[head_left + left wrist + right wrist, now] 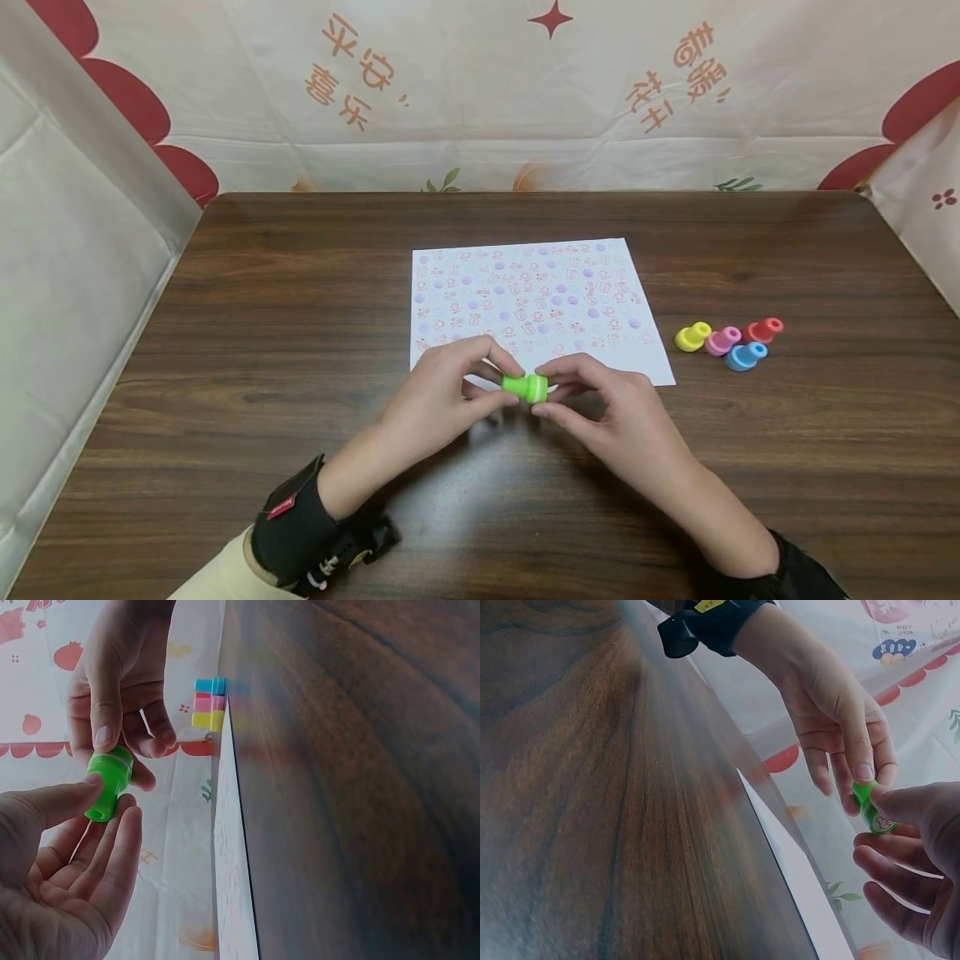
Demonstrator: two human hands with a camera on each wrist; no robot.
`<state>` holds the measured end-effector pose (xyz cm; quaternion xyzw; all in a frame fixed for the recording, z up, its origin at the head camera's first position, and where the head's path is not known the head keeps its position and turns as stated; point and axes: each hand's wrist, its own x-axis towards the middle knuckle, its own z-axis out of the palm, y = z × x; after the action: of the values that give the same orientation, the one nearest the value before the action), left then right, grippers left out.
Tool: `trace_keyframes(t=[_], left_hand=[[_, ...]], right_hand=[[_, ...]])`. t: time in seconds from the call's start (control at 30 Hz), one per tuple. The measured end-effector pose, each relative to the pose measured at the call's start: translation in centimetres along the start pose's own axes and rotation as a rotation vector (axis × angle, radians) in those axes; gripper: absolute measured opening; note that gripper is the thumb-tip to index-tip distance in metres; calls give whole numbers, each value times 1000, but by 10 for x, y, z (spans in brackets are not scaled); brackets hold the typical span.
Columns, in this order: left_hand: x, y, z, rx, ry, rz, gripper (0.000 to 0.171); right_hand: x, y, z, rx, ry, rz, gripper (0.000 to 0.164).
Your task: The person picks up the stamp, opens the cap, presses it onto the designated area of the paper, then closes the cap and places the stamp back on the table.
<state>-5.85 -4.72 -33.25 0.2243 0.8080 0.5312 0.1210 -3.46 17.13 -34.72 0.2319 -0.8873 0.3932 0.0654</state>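
Observation:
Both hands hold a small green stamp (525, 387) between them, over the near edge of a patterned sheet of paper (525, 292). My left hand (442, 392) pinches its narrow end between thumb and fingers. At the wide end, my right hand (622, 408) pinches with thumb and fingertips. A pale ring runs round the wide part of the stamp. In the right wrist view, the stamp's (871, 808) wide end face carries a small red design. Small purple dots and reddish printed figures cover the paper.
Right of the paper stand a yellow stamp (692, 337), a pink stamp (723, 340), a red stamp (763, 330) and a blue stamp (746, 357), close together. The dark wooden table (262, 333) meets a printed cloth (480, 100) at its back edge.

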Motion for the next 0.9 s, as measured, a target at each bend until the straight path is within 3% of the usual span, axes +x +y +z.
trace_keyframes(t=[0.9], left_hand=[[-4, 1, 3, 66, -23, 29, 21]], right_hand=[[0, -4, 4, -25, -34, 2, 35]])
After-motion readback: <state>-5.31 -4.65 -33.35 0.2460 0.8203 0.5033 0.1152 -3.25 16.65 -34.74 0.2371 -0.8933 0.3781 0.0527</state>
